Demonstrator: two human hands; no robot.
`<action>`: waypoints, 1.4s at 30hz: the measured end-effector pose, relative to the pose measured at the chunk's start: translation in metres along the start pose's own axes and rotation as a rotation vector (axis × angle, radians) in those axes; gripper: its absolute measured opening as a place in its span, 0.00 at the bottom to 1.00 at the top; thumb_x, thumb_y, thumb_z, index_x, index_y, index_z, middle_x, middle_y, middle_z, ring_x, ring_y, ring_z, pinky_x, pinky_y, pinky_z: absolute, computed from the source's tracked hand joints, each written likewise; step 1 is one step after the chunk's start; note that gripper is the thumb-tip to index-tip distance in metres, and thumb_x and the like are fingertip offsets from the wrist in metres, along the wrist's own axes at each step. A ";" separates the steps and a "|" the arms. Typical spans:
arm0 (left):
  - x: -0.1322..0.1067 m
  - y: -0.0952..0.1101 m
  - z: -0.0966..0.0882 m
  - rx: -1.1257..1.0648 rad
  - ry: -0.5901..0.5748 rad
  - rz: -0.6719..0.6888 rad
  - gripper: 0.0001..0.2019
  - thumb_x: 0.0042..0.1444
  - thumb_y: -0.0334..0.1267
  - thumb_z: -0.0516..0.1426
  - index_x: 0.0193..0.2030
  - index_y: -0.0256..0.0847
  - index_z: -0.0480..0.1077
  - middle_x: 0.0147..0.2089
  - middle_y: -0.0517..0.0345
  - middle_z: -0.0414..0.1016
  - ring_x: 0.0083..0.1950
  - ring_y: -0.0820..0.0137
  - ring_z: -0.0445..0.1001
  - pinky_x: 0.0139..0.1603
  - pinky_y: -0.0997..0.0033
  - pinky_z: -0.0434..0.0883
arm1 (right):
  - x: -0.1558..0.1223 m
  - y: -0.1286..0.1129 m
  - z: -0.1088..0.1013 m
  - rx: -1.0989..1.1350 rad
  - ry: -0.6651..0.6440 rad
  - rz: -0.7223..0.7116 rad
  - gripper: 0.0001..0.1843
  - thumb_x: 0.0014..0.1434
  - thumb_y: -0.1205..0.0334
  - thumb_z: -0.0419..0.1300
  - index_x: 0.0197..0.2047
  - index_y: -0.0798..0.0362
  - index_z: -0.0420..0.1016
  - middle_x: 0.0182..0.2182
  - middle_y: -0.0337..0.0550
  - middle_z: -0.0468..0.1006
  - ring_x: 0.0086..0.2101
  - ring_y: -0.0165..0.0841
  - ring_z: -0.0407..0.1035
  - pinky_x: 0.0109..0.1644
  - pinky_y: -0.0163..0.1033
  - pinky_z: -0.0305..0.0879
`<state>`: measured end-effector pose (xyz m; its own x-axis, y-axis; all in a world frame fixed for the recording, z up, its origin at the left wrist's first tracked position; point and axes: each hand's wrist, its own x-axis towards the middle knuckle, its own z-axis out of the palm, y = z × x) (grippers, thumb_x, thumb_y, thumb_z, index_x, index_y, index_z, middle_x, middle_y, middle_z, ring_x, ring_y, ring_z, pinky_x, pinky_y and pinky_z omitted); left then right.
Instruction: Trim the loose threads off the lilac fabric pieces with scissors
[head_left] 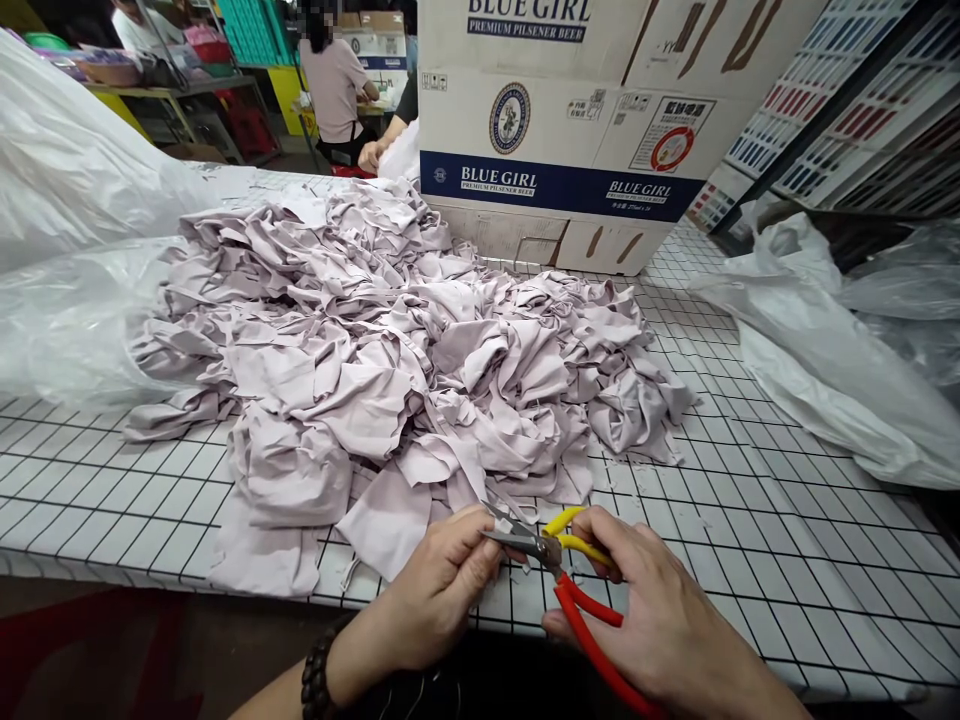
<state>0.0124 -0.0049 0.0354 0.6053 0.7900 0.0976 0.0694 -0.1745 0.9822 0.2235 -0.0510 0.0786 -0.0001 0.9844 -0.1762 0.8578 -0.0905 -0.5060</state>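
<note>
My right hand (660, 600) is wrapped around cutting scissors (536, 545) with red and yellow handles, whose slim grey blades point left and stand a little apart. At the blade tips, my left hand (442, 585) has thumb and fingers pinched together. A small pale scrap shows between the blades; whether those fingers grip it is hidden. Just beyond both hands lies a large heap of pale mauve fabric pieces (360, 390), crumpled and overlapping. One flat piece of the same fabric (386, 515) reaches close to my left hand.
Behind the heap stands a Blue Girl beer carton (555, 120). Clear plastic bags lie at left (75, 300) and right (832, 340) on the checked tablecloth (757, 540). Another person's hand (371, 155) shows beside the carton; a seated person (334, 90) is farther back.
</note>
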 end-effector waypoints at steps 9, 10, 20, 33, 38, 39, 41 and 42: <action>-0.003 -0.003 -0.001 0.001 -0.013 -0.026 0.18 0.70 0.44 0.44 0.39 0.38 0.71 0.35 0.55 0.70 0.37 0.68 0.68 0.41 0.71 0.63 | 0.004 -0.001 -0.005 0.009 -0.140 0.014 0.21 0.44 0.49 0.68 0.38 0.46 0.69 0.32 0.37 0.77 0.33 0.37 0.71 0.37 0.39 0.68; -0.004 -0.003 -0.001 0.003 -0.015 -0.032 0.19 0.70 0.44 0.44 0.39 0.38 0.71 0.35 0.55 0.70 0.37 0.68 0.68 0.41 0.71 0.64 | 0.004 0.000 -0.005 0.005 -0.156 0.011 0.20 0.45 0.48 0.68 0.38 0.46 0.69 0.31 0.37 0.77 0.32 0.36 0.71 0.36 0.38 0.68; -0.004 0.002 -0.002 -0.024 0.004 -0.036 0.20 0.69 0.44 0.44 0.37 0.37 0.73 0.33 0.56 0.68 0.35 0.70 0.66 0.38 0.72 0.63 | 0.007 0.003 -0.002 -0.047 -0.270 0.011 0.18 0.51 0.43 0.62 0.31 0.47 0.64 0.25 0.34 0.71 0.28 0.32 0.64 0.31 0.34 0.60; -0.007 0.002 -0.003 -0.078 -0.011 -0.064 0.20 0.69 0.45 0.45 0.36 0.37 0.73 0.32 0.57 0.66 0.35 0.70 0.65 0.38 0.72 0.62 | 0.007 0.004 0.002 -0.013 -0.230 -0.070 0.17 0.50 0.54 0.63 0.26 0.48 0.56 0.19 0.28 0.63 0.23 0.28 0.56 0.26 0.32 0.53; -0.009 0.002 -0.003 -0.085 -0.016 -0.078 0.20 0.69 0.46 0.45 0.36 0.37 0.72 0.32 0.58 0.66 0.34 0.70 0.64 0.38 0.72 0.62 | 0.009 0.003 0.003 -0.031 -0.188 -0.119 0.19 0.53 0.51 0.61 0.26 0.48 0.53 0.19 0.29 0.61 0.22 0.27 0.54 0.26 0.32 0.52; -0.009 0.002 -0.003 -0.086 -0.019 -0.074 0.20 0.69 0.46 0.45 0.36 0.37 0.72 0.32 0.58 0.66 0.34 0.70 0.64 0.38 0.72 0.62 | 0.009 0.003 0.003 -0.027 -0.179 -0.130 0.20 0.53 0.50 0.61 0.25 0.48 0.53 0.19 0.29 0.60 0.22 0.27 0.54 0.26 0.32 0.51; -0.009 0.002 -0.003 -0.092 -0.021 -0.068 0.20 0.69 0.46 0.45 0.36 0.37 0.72 0.32 0.58 0.66 0.35 0.71 0.64 0.38 0.72 0.61 | 0.009 0.002 0.004 -0.011 -0.166 -0.145 0.20 0.53 0.50 0.61 0.25 0.48 0.53 0.18 0.29 0.59 0.22 0.27 0.53 0.26 0.33 0.51; -0.010 0.002 -0.002 -0.096 -0.023 -0.070 0.20 0.69 0.46 0.45 0.36 0.37 0.72 0.32 0.58 0.65 0.34 0.71 0.64 0.38 0.72 0.61 | 0.009 0.002 0.005 0.001 -0.160 -0.147 0.20 0.53 0.50 0.61 0.25 0.48 0.52 0.18 0.29 0.58 0.22 0.27 0.52 0.25 0.33 0.50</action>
<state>0.0048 -0.0115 0.0370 0.6198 0.7843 0.0255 0.0369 -0.0616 0.9974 0.2226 -0.0435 0.0716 -0.2069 0.9504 -0.2321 0.8418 0.0520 -0.5373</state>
